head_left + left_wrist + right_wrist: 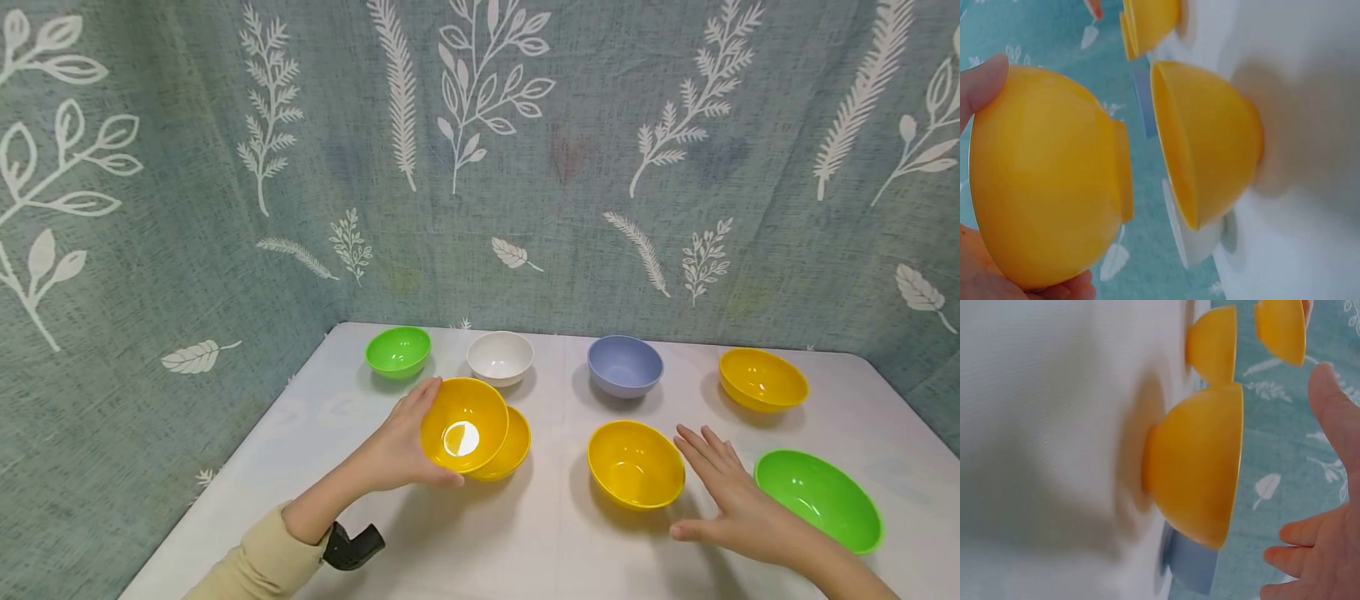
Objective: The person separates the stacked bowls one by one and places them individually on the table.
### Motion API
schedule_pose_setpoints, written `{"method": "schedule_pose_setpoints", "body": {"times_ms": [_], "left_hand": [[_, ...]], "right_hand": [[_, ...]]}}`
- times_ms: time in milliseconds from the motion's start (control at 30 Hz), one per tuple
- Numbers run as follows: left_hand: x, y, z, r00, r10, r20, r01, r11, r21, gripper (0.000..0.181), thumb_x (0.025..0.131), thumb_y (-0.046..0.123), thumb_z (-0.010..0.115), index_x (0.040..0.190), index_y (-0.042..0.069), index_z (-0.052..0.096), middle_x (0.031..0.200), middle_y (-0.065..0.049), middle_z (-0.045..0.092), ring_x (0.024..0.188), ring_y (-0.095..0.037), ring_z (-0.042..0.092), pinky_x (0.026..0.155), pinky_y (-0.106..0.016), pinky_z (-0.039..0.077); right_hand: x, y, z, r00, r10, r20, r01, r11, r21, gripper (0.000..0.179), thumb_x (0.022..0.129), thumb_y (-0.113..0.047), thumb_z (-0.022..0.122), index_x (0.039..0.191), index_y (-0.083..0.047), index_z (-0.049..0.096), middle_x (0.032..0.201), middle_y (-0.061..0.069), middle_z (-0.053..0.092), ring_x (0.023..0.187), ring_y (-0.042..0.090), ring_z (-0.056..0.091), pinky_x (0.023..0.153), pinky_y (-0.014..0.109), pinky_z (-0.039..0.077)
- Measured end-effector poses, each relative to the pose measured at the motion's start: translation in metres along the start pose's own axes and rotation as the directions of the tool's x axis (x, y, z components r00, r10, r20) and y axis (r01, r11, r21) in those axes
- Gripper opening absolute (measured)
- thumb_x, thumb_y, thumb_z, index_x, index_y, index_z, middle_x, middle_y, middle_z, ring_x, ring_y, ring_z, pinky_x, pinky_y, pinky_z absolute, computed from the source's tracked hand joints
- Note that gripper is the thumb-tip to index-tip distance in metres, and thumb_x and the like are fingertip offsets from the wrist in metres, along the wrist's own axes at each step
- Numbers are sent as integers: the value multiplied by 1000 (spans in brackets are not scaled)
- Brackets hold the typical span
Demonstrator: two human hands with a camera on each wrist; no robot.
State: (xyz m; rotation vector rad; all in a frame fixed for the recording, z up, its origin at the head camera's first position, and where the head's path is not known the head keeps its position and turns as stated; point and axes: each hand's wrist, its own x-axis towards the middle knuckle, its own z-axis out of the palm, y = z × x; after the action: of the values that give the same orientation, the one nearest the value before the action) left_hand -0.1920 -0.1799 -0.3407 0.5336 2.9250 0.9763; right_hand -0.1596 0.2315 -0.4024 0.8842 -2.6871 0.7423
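My left hand (401,442) grips a yellow bowl (1047,175) by its rim, thumb on one side and fingers on the other. That bowl hangs above the table, partly covering a second yellow bowl (512,450) that stands on the cloth behind it. My right hand (731,500) is held over the table with fingers spread, touching nothing. Just left of it stands another yellow bowl (636,467), apart from the fingers in the right wrist view. A green bowl (817,500) stands on the right, partly hidden by the right hand and forearm.
Along the back of the white-covered table (555,533) stand a small green bowl (399,352), a white bowl (500,358), a blue bowl (626,367) and a yellow bowl (762,380). A patterned curtain (525,267) rises behind and at the left. A black device (354,546) sits at the left wrist.
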Motion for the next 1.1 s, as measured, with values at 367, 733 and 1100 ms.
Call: {"method": "schedule_pose_setpoints", "body": {"times_ms": [367,733,1100], "left_hand": [[-2,-19,-16,997,-57,-42,57,998,0,122,55,43,84,144,-3,15,149,-21,15,132,-42,20,99,-62,29],[-3,-37,-22,990,-99,-95,101,995,16,123,55,44,84,144,-5,14,149,-23,13,132,-44,20,98,-65,27],[-2,-57,-23,982,-139,-126,141,990,6,115,58,34,84,142,-6,16,147,-24,15,128,-45,24,95,-65,30]], "right_hand": [[-2,5,3,999,29,-18,-29,999,-13,104,64,-41,79,141,5,25,147,22,22,135,-3,-14,102,8,-15],[-3,10,6,999,11,-52,-12,1000,-28,102,64,-38,79,140,5,27,152,10,15,140,11,-8,105,12,-14],[-2,13,8,997,43,-58,-46,998,-51,98,65,-39,78,137,8,30,149,17,18,140,25,-3,106,17,-15]]}}
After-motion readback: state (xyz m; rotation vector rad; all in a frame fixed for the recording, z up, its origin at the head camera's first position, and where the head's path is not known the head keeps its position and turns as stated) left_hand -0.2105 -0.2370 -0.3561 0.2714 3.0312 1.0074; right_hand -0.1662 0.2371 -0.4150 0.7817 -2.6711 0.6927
